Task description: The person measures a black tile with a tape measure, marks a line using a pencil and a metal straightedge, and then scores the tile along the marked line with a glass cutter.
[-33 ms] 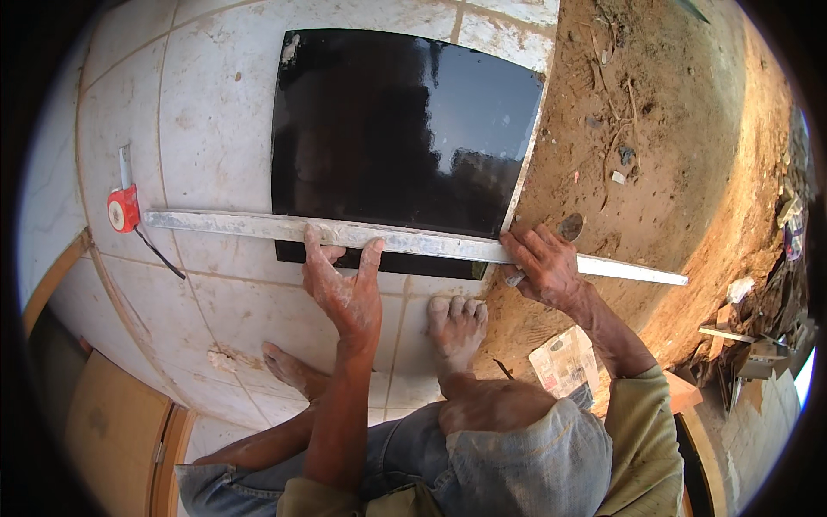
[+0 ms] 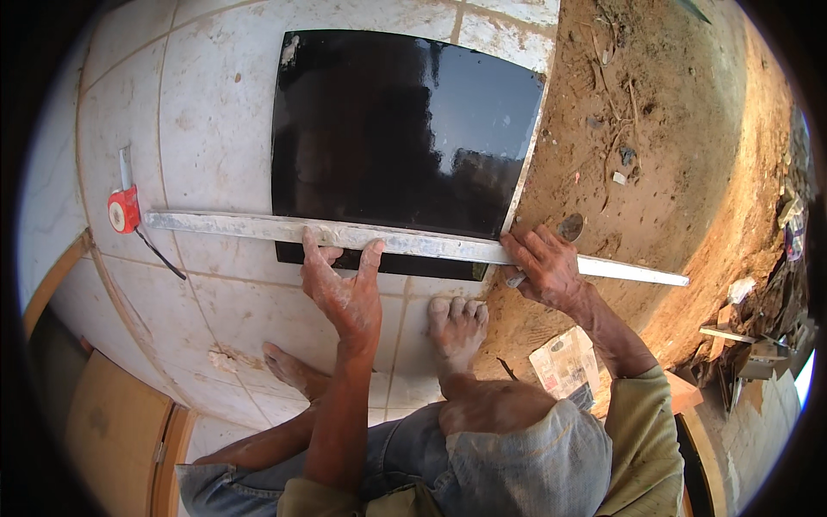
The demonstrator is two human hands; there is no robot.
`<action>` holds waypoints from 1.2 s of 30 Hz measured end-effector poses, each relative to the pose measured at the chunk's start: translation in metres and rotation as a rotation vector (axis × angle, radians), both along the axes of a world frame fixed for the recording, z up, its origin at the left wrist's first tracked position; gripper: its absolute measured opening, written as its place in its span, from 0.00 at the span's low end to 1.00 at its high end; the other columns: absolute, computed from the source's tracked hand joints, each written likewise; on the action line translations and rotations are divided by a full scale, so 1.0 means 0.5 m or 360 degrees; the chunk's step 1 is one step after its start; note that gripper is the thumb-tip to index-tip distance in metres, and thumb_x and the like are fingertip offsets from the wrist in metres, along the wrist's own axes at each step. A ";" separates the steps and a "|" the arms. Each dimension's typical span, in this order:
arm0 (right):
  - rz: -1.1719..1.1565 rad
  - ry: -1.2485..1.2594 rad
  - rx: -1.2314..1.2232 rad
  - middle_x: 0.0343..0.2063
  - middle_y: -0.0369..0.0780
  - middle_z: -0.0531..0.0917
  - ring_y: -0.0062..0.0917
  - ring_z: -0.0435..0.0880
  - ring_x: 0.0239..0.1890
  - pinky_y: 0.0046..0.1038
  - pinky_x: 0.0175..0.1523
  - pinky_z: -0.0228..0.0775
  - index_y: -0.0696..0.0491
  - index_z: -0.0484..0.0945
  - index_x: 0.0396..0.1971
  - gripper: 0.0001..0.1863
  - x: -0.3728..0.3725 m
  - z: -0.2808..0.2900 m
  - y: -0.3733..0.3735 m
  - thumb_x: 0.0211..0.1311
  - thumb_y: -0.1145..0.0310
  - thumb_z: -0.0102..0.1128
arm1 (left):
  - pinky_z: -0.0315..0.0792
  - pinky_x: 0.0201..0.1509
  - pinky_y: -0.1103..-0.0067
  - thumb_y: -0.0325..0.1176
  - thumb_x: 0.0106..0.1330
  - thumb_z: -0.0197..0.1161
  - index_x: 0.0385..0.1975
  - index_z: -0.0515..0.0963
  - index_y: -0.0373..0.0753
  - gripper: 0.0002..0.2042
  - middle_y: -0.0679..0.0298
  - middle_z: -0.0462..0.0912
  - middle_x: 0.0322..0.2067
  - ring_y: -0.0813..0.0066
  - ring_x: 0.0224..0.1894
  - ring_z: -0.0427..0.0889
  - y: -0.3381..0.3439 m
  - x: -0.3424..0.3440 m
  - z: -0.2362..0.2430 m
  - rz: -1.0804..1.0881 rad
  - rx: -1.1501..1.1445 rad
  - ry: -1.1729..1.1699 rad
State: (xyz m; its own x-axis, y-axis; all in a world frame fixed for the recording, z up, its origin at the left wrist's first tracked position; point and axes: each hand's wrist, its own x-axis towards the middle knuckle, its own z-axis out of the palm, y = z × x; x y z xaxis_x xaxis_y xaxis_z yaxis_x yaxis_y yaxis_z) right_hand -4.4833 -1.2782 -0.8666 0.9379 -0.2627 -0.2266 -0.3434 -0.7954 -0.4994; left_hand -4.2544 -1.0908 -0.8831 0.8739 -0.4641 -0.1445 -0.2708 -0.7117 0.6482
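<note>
A long, pale, dirt-smeared metal straightedge point(image 2: 258, 227) lies across the lower part of a glossy black tile point(image 2: 362, 129). It extends past the tile on both sides. My left hand point(image 2: 345, 297) holds the straightedge down, thumb and forefinger apart on it, other fingers curled near its lower edge. Over the tile's right edge, my right hand point(image 2: 551, 271) is closed across the bar. A small grey-white object point(image 2: 515, 280) pokes out under its fingers; its kind is hidden. A narrow strip of black tile shows below the bar.
A red tape measure point(image 2: 123, 210) with a dark strap sits by the bar's left end. White floor tiles point(image 2: 215, 95) border bare brown soil point(image 2: 655, 172) on the right. A printed paper piece point(image 2: 564, 360) lies near my right forearm; wood scraps and debris point(image 2: 758, 345) are heaped far right.
</note>
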 end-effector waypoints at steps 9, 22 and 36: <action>0.0059 -0.0041 0.0064 0.46 0.42 0.78 0.35 0.79 0.42 0.34 0.42 0.78 0.59 0.75 0.54 0.39 0.004 0.002 -0.012 0.33 0.66 0.76 | 0.68 0.56 0.69 0.30 0.54 0.78 0.69 0.61 0.33 0.42 0.59 0.69 0.45 0.65 0.49 0.67 0.004 0.004 0.006 -0.0002 0.0048 0.0084; 0.0071 -0.0097 0.0088 0.42 0.42 0.78 0.35 0.79 0.42 0.33 0.42 0.78 0.61 0.76 0.50 0.35 0.009 -0.004 -0.015 0.35 0.66 0.75 | 0.67 0.57 0.67 0.29 0.54 0.78 0.69 0.61 0.34 0.42 0.57 0.70 0.47 0.63 0.51 0.67 0.011 0.006 0.003 -0.0041 0.0094 0.0066; 0.0068 -0.0226 0.0068 0.43 0.45 0.78 0.37 0.79 0.36 0.37 0.37 0.76 0.61 0.76 0.50 0.31 -0.002 -0.021 -0.015 0.40 0.72 0.73 | 0.64 0.57 0.64 0.33 0.51 0.79 0.68 0.62 0.33 0.44 0.59 0.72 0.41 0.61 0.47 0.70 0.006 -0.004 -0.008 -0.0107 0.0148 -0.0094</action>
State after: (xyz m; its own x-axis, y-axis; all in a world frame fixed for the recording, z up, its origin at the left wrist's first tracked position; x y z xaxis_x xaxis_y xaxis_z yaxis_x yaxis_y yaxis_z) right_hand -4.4843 -1.2858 -0.8771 0.9714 -0.2150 -0.1010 -0.2334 -0.7847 -0.5742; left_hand -4.2564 -1.0879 -0.8871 0.8495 -0.5090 -0.1387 -0.3558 -0.7470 0.5616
